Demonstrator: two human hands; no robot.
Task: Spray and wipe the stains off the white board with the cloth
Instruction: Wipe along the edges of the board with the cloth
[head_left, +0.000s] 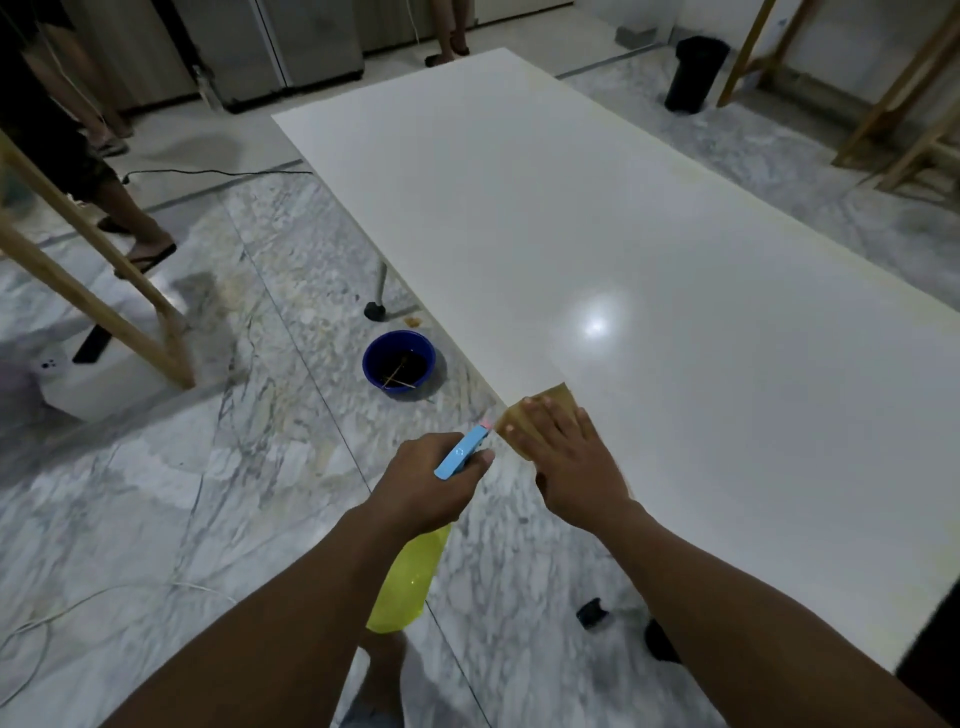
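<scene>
A long white board (597, 218) lies flat like a tabletop, stretching away to the upper left. My right hand (576, 457) presses a tan cloth (550, 402) flat onto the board's near left edge. My left hand (426, 483) hangs just left of that edge, over the floor, gripping a spray bottle (410, 577) with a yellow-green body and a blue trigger head (462, 449). The nozzle points toward the cloth. A faint yellowish stain (685, 169) shows near the board's far right edge.
A blue bowl (399, 364) with dark liquid sits on the marble floor beside the board's left edge, near a table leg (376, 296). Wooden frames (98, 306) stand at the left and far right. A black bin (693, 73) stands at the back. People's legs (130, 228) are at the left and back.
</scene>
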